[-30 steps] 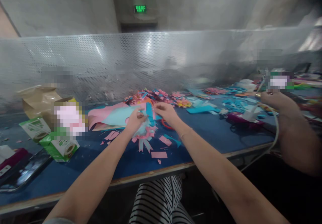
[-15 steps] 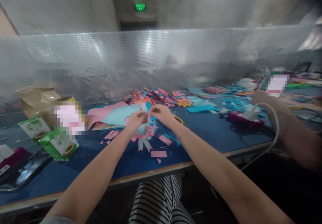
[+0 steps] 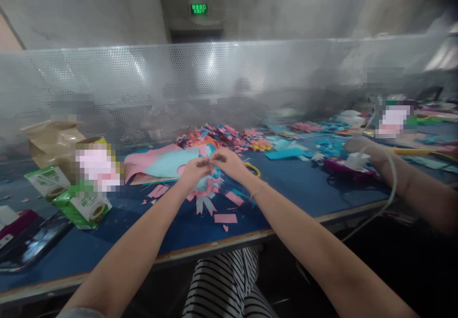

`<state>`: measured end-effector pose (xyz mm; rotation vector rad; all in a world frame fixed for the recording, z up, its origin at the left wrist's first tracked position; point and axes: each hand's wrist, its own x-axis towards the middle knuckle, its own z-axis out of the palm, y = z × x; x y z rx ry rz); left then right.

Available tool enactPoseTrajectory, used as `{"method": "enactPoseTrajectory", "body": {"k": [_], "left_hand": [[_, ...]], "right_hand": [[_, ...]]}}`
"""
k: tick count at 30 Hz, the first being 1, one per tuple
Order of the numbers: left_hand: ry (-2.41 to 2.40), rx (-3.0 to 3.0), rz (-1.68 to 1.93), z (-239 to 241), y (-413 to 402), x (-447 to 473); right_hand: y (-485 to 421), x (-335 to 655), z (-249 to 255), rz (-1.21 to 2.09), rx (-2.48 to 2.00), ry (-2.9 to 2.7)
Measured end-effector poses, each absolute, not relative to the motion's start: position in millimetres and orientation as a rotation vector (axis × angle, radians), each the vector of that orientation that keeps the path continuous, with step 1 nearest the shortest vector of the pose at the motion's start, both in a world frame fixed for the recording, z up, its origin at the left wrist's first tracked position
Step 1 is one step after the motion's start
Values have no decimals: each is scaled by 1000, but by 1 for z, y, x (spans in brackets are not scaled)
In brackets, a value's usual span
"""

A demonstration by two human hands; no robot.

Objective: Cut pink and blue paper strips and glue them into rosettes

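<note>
My left hand (image 3: 193, 170) and my right hand (image 3: 227, 162) meet over the middle of the blue table (image 3: 315, 191). Both pinch a small folded piece of pink and blue paper (image 3: 209, 155) between their fingertips. Just below them lies a pink and light blue paper flower (image 3: 205, 191) with fringed petals. Pink paper scraps (image 3: 226, 218) are scattered in front of it. Large pink and light blue paper sheets (image 3: 161, 165) lie behind my left hand.
A heap of finished paper flowers (image 3: 225, 138) sits by the perforated metal screen (image 3: 214, 79). Green cartons (image 3: 83, 207), a phone (image 3: 34, 244) and a brown bag (image 3: 53, 139) lie at left. A co-worker's forearm (image 3: 411, 179) rests at right, near a white cable (image 3: 388, 184) and blue scraps.
My right hand has come in to meet the left, and both now pinch the folded paper. The co-worker's arm at right has sunk lower onto the table.
</note>
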<state>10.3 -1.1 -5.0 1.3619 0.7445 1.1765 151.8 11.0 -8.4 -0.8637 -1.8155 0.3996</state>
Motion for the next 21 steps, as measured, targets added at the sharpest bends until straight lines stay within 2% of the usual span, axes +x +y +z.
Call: {"method": "enactPoseTrajectory", "body": {"k": [15,21], "left_hand": [[870,1468,1171,-9,5,8],[903,1554,1182,-12,9,7]], "right_hand": [[16,149,-11,634,-884,-1644],[12,150,-5,524,-958,-1628]]}}
